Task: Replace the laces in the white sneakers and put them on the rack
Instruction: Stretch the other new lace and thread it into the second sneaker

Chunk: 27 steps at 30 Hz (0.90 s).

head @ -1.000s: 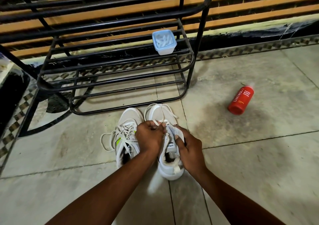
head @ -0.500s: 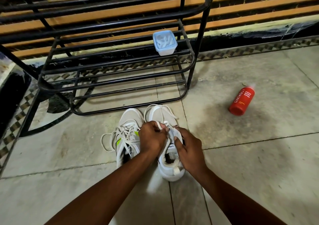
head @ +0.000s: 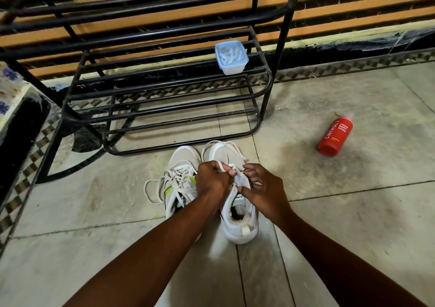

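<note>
Far left, a dark block with a patterned top (head: 14,99) sits at the frame edge; past it, the black metal rack (head: 150,90) stands on the tiled floor (head: 94,212) against the slatted wall. On its middle shelf, toward the right end, a small blue-lidded tub (head: 231,57) rests on the bars. Just in front of the rack, the two white sneakers stand side by side, toes toward it. The left sneaker (head: 180,184) is laced, its loose lace ends (head: 153,190) looping out onto the floor at its left. Your left hand (head: 213,180) is curled over the right sneaker (head: 237,212), fingers closed and pinching a strand of its lace (head: 221,165) near the top eyelets. Your right hand (head: 262,186) hovers close on the other side, fingers bent and slightly spread, thumb against the tongue; you cannot tell whether its fingertips actually hold the lace. Further loops of that lace lie over the toe. Well apart to the right, a red bottle (head: 335,137) lies on its side on the floor.
</note>
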Available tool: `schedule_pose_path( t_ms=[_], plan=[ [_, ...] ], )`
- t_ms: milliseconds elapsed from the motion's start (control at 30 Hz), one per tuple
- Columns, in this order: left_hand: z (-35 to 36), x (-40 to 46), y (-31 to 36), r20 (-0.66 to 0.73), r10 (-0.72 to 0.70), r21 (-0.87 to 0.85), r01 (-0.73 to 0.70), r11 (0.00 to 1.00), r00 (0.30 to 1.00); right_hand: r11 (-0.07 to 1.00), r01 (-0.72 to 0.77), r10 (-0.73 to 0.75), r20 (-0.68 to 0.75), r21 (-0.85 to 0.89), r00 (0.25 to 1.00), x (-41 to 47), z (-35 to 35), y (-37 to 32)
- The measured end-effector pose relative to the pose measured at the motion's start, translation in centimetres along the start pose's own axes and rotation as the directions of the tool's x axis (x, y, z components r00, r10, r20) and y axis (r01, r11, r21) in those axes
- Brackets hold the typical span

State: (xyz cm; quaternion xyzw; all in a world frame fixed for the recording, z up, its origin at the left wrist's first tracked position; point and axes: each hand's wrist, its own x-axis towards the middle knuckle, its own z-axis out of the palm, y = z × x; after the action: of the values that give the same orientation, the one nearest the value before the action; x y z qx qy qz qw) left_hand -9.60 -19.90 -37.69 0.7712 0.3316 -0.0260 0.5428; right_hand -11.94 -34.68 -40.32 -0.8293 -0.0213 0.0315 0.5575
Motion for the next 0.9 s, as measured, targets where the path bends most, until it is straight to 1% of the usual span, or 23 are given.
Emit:
schedule_pose_path(
  t_ms=[100,200,267,367,433,500,700,767,900],
  plan=[
    [0.1,-0.2,0.4,-0.006,-0.016,-0.006,0.015,1.0,1.0,0.999,-0.015,0.014,0.043,0.031,0.999,0.8,-0.5,-0.1],
    [0.2,-0.2,0.6,0.006,-0.02,0.021,0.02,1.0,1.0,0.998,-0.029,0.029,-0.001,0.059,1.0,1.4,-0.6,-0.4],
    [0.3,-0.2,0.7,0.014,-0.016,0.034,0.015,0.999,1.0,0.999,-0.032,0.032,-0.005,0.043,0.999,1.7,-0.6,-0.1],
    [0.3,-0.2,0.8,0.019,0.012,0.13,-0.014,0.991,1.0,1.0,-0.023,0.023,0.034,0.012,0.999,2.0,-0.9,0.3],
    [0.3,-0.4,1.1,0.022,0.03,0.149,-0.033,0.988,0.999,0.999,0.022,-0.02,0.049,-0.046,0.999,2.2,-1.0,0.4],
    [0.4,-0.5,1.2,0.015,0.029,0.119,-0.031,0.992,0.999,0.992,0.059,-0.052,0.066,-0.11,0.996,2.4,-1.1,0.2],
    [0.6,-0.3,0.2,0.004,-0.044,-0.036,0.044,0.998,0.999,0.946,0.126,-0.096,0.111,-0.299,0.989,3.7,-1.0,-0.4],
    [0.5,-0.5,0.5,0.0,-0.051,-0.053,0.051,0.997,0.999,0.908,0.162,-0.134,0.101,-0.385,0.986,3.8,-0.6,-0.6],
    [0.1,-0.8,1.0,-0.014,-0.094,-0.147,0.091,0.985,0.995,0.862,0.154,-0.153,0.042,-0.483,0.987,3.7,0.0,-1.5]
  ],
)
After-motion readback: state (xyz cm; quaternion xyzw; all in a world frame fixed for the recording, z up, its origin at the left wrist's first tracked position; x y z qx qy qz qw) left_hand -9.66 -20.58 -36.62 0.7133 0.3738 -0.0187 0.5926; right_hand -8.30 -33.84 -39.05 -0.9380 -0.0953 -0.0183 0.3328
